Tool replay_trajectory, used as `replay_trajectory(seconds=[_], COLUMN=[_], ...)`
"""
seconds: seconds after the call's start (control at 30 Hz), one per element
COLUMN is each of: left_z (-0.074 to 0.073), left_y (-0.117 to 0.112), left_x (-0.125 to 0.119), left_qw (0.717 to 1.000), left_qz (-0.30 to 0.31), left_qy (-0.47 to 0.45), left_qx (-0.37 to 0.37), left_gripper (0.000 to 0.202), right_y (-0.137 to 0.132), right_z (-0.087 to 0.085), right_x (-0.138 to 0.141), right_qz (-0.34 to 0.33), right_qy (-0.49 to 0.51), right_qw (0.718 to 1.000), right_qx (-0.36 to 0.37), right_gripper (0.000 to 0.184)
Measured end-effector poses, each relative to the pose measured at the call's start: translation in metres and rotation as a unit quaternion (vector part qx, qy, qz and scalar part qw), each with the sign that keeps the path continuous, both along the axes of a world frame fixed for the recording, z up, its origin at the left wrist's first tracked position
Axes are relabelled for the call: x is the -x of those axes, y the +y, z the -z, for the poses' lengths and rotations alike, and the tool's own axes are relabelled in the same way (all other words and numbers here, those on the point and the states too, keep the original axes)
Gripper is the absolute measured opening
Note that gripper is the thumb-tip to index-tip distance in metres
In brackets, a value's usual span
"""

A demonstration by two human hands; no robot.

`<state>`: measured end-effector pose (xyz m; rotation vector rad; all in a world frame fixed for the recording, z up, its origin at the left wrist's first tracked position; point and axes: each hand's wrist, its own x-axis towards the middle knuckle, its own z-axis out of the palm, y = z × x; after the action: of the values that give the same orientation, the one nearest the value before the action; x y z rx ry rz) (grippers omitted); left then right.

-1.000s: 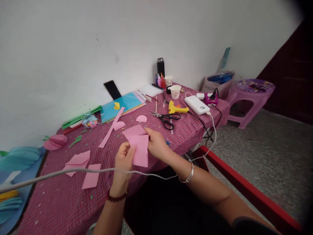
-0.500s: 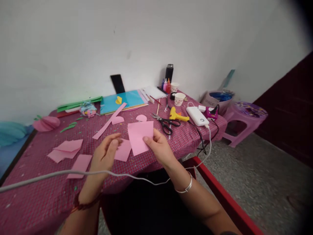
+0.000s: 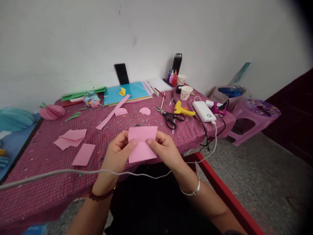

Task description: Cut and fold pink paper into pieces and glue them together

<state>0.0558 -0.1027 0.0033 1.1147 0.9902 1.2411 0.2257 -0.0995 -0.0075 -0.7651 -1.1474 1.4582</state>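
A pink paper square [image 3: 143,143] is held up over the near edge of the table [image 3: 49,192]. My left hand [image 3: 117,155] pinches its left side, thumb on the front. My right hand [image 3: 165,150] pinches its right side the same way. Both hands are closed on the sheet. More pink paper pieces [image 3: 73,143] lie flat on the cloth to the left. A long pink strip [image 3: 112,112] and two pink half circles [image 3: 133,111] lie farther back.
Black scissors [image 3: 170,118], a yellow glue gun [image 3: 182,109], a white power bank [image 3: 203,111] and paper cups [image 3: 186,92] sit at the right. Coloured paper sheets [image 3: 129,93] lie by the wall. A white cable [image 3: 61,173] crosses in front. A purple stool [image 3: 256,114] stands at the right.
My left hand, which had let go half a second ago, has come back onto the pink square. The sheet now sits level between both hands, nearer to me.
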Motion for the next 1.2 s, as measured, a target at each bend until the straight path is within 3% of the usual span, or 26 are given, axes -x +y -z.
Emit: replay_trajectory(seconds=[0.1, 0.27, 0.4, 0.47, 0.53, 0.6, 0.7, 0.87, 0.93, 1.07, 1.2], left_z=[-0.001, -0.01, -0.025, -0.031, -0.034, -0.033, -0.026, -0.011, -0.008, -0.006, -0.008], left_y=[-0.001, -0.002, -0.005, -0.006, -0.008, -0.009, -0.012, -0.015, -0.015, -0.013, -0.012], left_x=[0.0, -0.003, -0.011, -0.013, -0.015, -0.019, -0.025, -0.027, -0.025, -0.017, -0.013], left_qw=[1.0, 0.998, 0.999, 0.995, 0.991, 0.988, 0.989, 0.996, 0.996, 0.992, 0.973], left_qz=[-0.01, -0.038, -0.017, -0.012, 0.02, 0.061, 0.073, 0.053, 0.038, 0.006, -0.019], left_qy=[0.024, 0.028, -0.047, -0.091, -0.11, -0.085, -0.023, 0.053, 0.074, 0.123, 0.221], left_qx=[-0.015, -0.052, -0.015, 0.033, 0.079, 0.113, 0.125, 0.046, 0.021, -0.024, -0.064], left_gripper=[0.024, 0.007, 0.005, 0.016, 0.041, 0.054, 0.047, 0.032, 0.03, 0.028, 0.026], right_y=[-0.001, -0.002, -0.003, -0.003, -0.003, -0.002, -0.002, -0.002, -0.003, -0.004, -0.006], right_z=[-0.002, -0.011, -0.011, -0.01, -0.01, -0.011, -0.014, -0.015, -0.013, -0.009, -0.009], right_x=[-0.003, -0.01, -0.012, -0.013, -0.014, -0.016, -0.019, -0.022, -0.023, -0.024, -0.02], right_qz=[-0.001, -0.009, 0.006, 0.033, 0.066, 0.096, 0.139, 0.162, 0.143, 0.066, 0.037], right_qy=[-0.013, -0.014, 0.007, -0.001, -0.02, -0.05, -0.108, -0.168, -0.162, -0.06, -0.075], right_qw=[1.0, 0.998, 0.996, 0.994, 0.989, 0.98, 0.958, 0.927, 0.941, 0.988, 0.993], right_qx=[-0.014, -0.063, -0.091, -0.106, -0.132, -0.168, -0.226, -0.293, -0.261, -0.129, -0.085], right_gripper=[0.03, 0.005, 0.012, 0.014, 0.015, 0.018, 0.021, 0.024, 0.021, 0.022, 0.024])
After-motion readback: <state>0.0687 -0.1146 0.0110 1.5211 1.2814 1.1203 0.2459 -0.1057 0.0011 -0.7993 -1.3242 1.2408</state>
